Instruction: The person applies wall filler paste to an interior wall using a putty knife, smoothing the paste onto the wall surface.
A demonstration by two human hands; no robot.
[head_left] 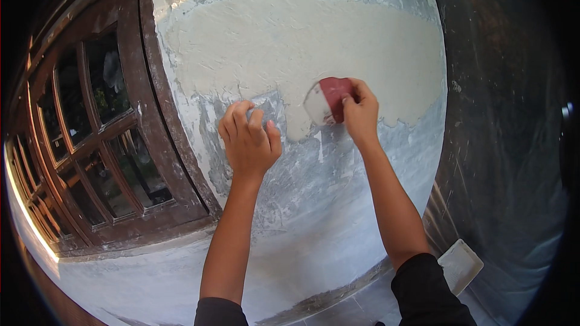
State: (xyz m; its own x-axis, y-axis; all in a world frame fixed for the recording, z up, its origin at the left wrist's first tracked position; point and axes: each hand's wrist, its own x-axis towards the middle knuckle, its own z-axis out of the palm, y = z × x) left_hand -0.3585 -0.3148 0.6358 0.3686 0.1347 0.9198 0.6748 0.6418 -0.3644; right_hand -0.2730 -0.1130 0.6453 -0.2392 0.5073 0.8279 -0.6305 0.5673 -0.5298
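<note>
While dark sleeves enter along the lower edge, bare forearms reach up toward the middle of the frame. Left of centre, the left hand is raised before the wall, fingers bent; whether it grips anything, I cannot tell. Just right of centre, the right hand pinches a red scraper between thumb and fingers, its smeared blade over the lower part of a cream coating. That coating spreads across the upper middle, above patchy grey. A brown-framed window fills the left side; dark sheeting hangs at right, a whitish tray at lower right.
</note>
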